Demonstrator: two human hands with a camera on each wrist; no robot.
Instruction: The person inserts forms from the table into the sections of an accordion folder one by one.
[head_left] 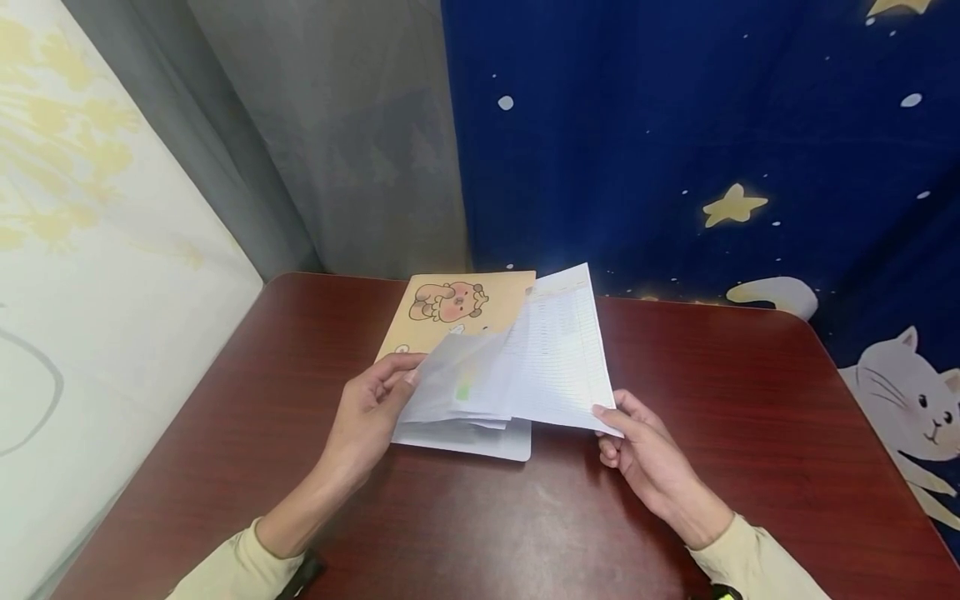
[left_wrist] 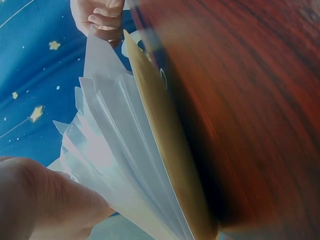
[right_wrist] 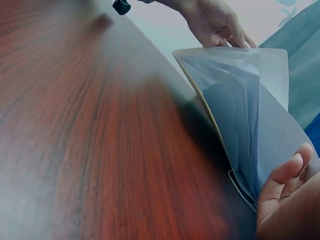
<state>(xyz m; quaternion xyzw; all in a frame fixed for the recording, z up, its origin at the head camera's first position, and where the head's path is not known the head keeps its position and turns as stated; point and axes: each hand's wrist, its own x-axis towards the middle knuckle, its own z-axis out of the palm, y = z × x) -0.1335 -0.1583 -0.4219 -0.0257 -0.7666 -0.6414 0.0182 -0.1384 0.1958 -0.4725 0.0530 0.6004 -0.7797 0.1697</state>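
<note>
A display folder with a tan cover [head_left: 427, 312] printed with a cartoon animal lies on the table, its clear pockets fanned up. My left hand [head_left: 371, 404] pinches the edge of a clear pocket [head_left: 435, 387] between thumb and fingers. On the other side, my right hand [head_left: 641, 454] pinches the lower right corner of a printed sheet of paper [head_left: 566, 358] with ruled rows. That sheet slants out to the right of the folder, its left part hidden behind the pocket. In the right wrist view, several more sheets [right_wrist: 242, 110] stand between the covers.
The folder rests on a dark red wooden table [head_left: 465, 525] with rounded far corners. Behind the far edge hang a grey curtain [head_left: 352, 150] and a blue curtain [head_left: 600, 167] with stars. A white patterned cloth [head_left: 112, 250] borders the left side.
</note>
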